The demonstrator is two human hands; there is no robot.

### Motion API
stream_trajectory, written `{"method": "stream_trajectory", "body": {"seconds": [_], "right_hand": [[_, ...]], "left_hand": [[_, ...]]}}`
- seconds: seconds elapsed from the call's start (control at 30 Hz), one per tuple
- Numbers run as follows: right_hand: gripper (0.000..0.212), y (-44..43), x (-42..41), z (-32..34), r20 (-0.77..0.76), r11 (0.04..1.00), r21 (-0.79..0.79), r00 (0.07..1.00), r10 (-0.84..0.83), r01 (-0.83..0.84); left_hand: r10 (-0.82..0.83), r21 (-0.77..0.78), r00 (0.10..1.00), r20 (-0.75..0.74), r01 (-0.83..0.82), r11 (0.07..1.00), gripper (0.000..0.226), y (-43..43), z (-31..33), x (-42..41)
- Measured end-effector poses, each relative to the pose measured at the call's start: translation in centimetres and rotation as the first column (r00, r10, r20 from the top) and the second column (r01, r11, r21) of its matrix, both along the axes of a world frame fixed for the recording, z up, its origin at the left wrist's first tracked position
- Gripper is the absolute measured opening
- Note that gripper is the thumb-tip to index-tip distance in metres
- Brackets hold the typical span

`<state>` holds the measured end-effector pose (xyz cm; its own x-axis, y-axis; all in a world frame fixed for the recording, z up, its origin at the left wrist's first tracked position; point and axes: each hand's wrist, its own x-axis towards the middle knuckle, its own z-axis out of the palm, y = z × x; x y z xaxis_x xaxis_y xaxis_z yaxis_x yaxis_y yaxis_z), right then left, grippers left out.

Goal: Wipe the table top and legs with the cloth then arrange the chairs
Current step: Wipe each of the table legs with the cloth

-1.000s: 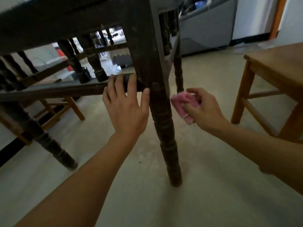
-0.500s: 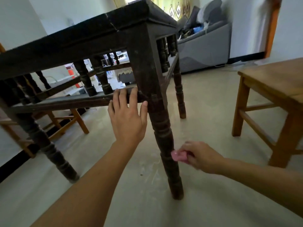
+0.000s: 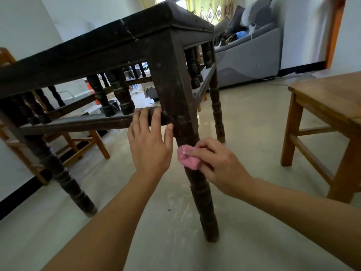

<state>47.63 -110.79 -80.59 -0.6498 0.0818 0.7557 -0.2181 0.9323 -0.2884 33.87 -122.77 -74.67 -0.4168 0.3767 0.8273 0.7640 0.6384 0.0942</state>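
Note:
A dark wooden table (image 3: 109, 45) with turned legs fills the upper left. Its nearest leg (image 3: 201, 194) runs down the middle to the floor. My right hand (image 3: 218, 165) grips a folded pink cloth (image 3: 188, 158) and presses it around that leg just below the square upper block. My left hand (image 3: 149, 141) rests on the lower side rail (image 3: 84, 123) where it meets the leg, fingers over the rail's top, thumb against the leg. A light wooden chair (image 3: 328, 122) stands at the right, and another chair (image 3: 78, 141) shows behind the table at the left.
A grey sofa (image 3: 252, 49) piled with clothes stands at the back against the white wall. An orange door frame (image 3: 335, 30) is at the far right. The pale tiled floor (image 3: 250, 130) lies open between the table and the right chair. A black skirting runs along the left wall.
My right hand with the cloth went down the near leg, then came back up to just below the square block. My left hand stayed on the rail. The view rose slightly.

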Motion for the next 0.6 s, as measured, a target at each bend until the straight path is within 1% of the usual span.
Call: {"method": "stream_trajectory", "body": {"seconds": [0.03, 0.07, 0.1, 0.13, 0.17, 0.2, 0.23, 0.3, 0.33, 0.37, 0.4, 0.43, 0.47, 0.5, 0.53, 0.57, 0.6], "right_hand": [[0.035, 0.5, -0.6, 0.7, -0.018, 1.000, 0.012, 1.000, -0.019, 0.019], [0.032, 1.3, -1.0, 1.3, -0.031, 0.998, -0.029, 0.998, -0.060, 0.060], [0.028, 2.6, -1.0, 2.0, -0.012, 0.980, -0.148, 0.990, -0.140, 0.136], [0.026, 3.8, -0.8, 2.4, 0.024, 0.924, -0.298, 0.969, -0.245, 0.241], [0.026, 4.7, -0.5, 2.5, 0.077, 0.851, -0.408, 0.941, -0.330, 0.332], [0.027, 5.1, -0.1, 2.4, 0.083, 0.825, -0.429, 0.926, -0.369, 0.367], [0.028, 4.7, 0.1, 2.4, 0.037, 0.850, -0.400, 0.932, -0.360, 0.344], [0.029, 2.5, 0.0, 2.3, -0.097, 0.948, -0.263, 0.973, -0.208, 0.176], [0.028, 1.5, -0.2, 1.6, -0.106, 0.974, -0.189, 0.984, -0.145, 0.123], [0.026, 1.1, -0.5, 0.6, -0.063, 0.980, -0.161, 0.990, -0.130, 0.118], [0.024, 1.3, -0.6, 0.0, 0.019, 0.968, -0.198, 0.988, -0.154, 0.155], [0.024, 1.9, -0.6, -0.5, 0.134, 0.928, -0.298, 0.972, -0.191, 0.223], [0.025, 2.7, -0.6, -0.6, 0.269, 0.858, -0.411, 0.940, -0.209, 0.308], [0.028, 3.4, -0.7, -0.6, 0.337, 0.766, -0.527, 0.918, -0.210, 0.369], [0.032, 3.8, -0.9, -0.2, 0.340, 0.664, -0.632, 0.913, -0.226, 0.400], [0.036, 3.6, -1.4, 0.8, 0.289, 0.562, -0.732, 0.923, -0.255, 0.385], [0.036, 2.8, -1.8, 1.9, 0.221, 0.479, -0.812, 0.935, -0.278, 0.335]], "left_hand": [[0.007, 0.010, 1.000, -0.001, -0.007, 1.000, 0.048, 0.1, -0.1, 0.0], [0.012, 0.020, 1.000, 0.009, -0.012, 1.000, 0.048, 0.2, -0.1, 0.0], [0.016, 0.028, 1.000, 0.024, -0.016, 0.999, 0.048, 0.3, -0.1, 0.1], [0.018, 0.033, 0.999, 0.036, -0.019, 0.999, 0.048, 0.4, -0.1, 0.2], [0.019, 0.034, 0.999, 0.042, -0.020, 0.999, 0.048, 0.4, -0.1, 0.3], [0.016, 0.029, 0.999, 0.042, -0.018, 0.999, 0.048, 0.4, -0.1, 0.5], [0.013, 0.025, 0.999, 0.039, -0.014, 1.000, 0.049, 0.4, -0.1, 0.5], [0.009, 0.035, 0.999, 0.035, -0.010, 0.999, 0.049, 0.4, -0.1, 0.3], [0.008, 0.045, 0.999, 0.037, -0.010, 0.999, 0.049, 0.5, -0.2, 0.3], [0.009, 0.050, 0.999, 0.041, -0.011, 0.999, 0.048, 0.5, -0.2, 0.3], [0.010, 0.050, 0.999, 0.048, -0.012, 0.999, 0.048, 0.5, -0.1, 0.4], [0.009, 0.047, 0.998, 0.056, -0.012, 0.999, 0.048, 0.5, -0.1, 0.6], [0.007, 0.042, 0.998, 0.063, -0.010, 0.999, 0.048, 0.5, 0.0, 0.7], [0.005, 0.037, 0.998, 0.068, -0.007, 0.999, 0.049, 0.4, 0.0, 0.8], [0.003, 0.032, 0.997, 0.071, -0.005, 0.999, 0.049, 0.4, 0.0, 0.9], [0.001, 0.034, 0.997, 0.072, -0.003, 0.999, 0.049, 0.4, 0.0, 0.9], [0.000, 0.041, 0.997, 0.075, -0.003, 0.999, 0.049, 0.5, 0.1, 0.9]]}}
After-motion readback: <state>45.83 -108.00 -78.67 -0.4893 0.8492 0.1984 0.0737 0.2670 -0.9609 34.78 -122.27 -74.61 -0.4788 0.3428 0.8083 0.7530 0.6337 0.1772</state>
